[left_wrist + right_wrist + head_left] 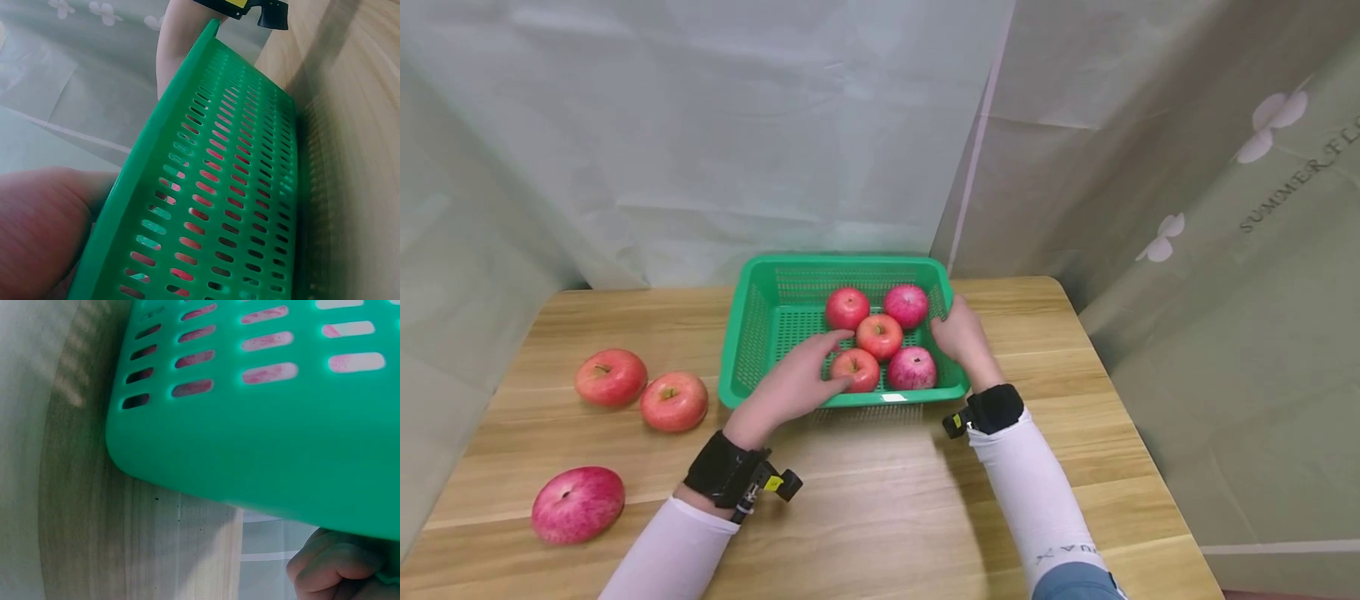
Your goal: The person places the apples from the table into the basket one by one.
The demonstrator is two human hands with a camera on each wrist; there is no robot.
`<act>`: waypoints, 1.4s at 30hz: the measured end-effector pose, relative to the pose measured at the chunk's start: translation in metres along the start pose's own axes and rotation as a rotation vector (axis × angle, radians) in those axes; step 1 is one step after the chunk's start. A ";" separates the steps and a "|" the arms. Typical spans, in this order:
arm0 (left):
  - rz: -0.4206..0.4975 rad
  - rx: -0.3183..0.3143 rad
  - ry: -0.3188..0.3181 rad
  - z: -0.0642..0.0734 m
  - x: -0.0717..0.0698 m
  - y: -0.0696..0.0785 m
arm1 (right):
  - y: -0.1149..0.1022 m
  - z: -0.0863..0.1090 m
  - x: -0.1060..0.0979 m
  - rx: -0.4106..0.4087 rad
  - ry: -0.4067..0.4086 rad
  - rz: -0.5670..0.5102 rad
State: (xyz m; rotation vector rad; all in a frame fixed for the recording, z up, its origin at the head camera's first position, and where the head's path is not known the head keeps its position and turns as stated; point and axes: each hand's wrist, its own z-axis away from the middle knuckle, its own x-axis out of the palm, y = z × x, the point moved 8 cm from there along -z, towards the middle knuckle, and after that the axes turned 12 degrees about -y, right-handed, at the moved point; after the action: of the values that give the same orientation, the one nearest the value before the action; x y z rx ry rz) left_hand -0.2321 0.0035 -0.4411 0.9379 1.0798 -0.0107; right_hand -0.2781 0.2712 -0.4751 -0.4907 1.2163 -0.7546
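A green plastic basket [760, 260] sits on the wooden table with several red and pink apples inside. My left hand [797, 379] reaches over its front rim, thumb and fingers spread around the left side of the front-left apple [859, 372]. Another apple [880, 336] lies just beyond the fingertips. My right hand [961, 329] grips the basket's right rim, its thumb over the inner edge. In the left wrist view, part of my left hand [44, 225] shows beside the rim. Curled fingers of my right hand [337, 565] appear under the basket's edge in the right wrist view.
Left of the basket lie a red apple [612, 377], a second red one [674, 402] and a streaked pink apple [578, 505] nearer the front. Grey curtains [737, 150] hang behind and beside the table [880, 500]. Straps with small cameras circle both wrists.
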 end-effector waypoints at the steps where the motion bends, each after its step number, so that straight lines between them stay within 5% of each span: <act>1: -0.003 0.004 0.004 0.000 0.000 0.000 | 0.000 0.000 0.000 0.000 -0.001 -0.001; 12: -0.020 0.024 0.039 0.010 -0.011 0.000 | 0.001 -0.002 0.000 -0.002 -0.003 0.006; 31: 0.051 0.056 0.153 0.051 -0.046 -0.017 | 0.000 0.001 0.000 0.007 -0.011 -0.023; 38: 0.044 0.154 0.368 0.085 -0.074 -0.017 | 0.000 0.001 0.001 0.013 -0.018 -0.035; 42: 0.022 0.131 0.491 0.107 -0.091 -0.025 | 0.000 0.001 0.000 0.006 -0.018 -0.037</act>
State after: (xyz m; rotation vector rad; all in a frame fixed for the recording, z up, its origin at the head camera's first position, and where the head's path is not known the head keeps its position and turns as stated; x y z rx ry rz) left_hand -0.2096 -0.1202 -0.3741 1.1010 1.5356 0.1767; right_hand -0.2771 0.2713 -0.4752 -0.5152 1.1902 -0.7835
